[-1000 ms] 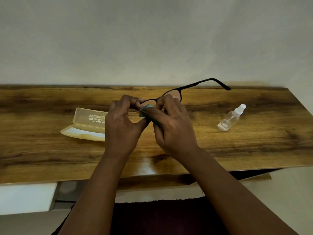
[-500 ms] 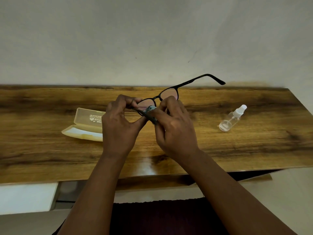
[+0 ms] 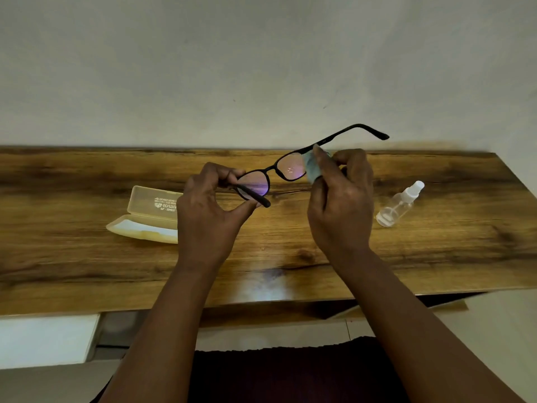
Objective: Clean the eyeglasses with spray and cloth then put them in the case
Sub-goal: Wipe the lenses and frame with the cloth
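Eyeglasses [image 3: 271, 170] pinched between both hands' fingers [image 3: 229, 177].

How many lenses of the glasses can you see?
2. One lens is by the left hand; the other lens is being wiped with the cloth in the right hand.

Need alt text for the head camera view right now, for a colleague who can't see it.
Above a wooden table, the left hand holds black eyeglasses by one end while the right hand pinches a small cloth on the right lens. An open case lies left; a clear spray bottle lies right.
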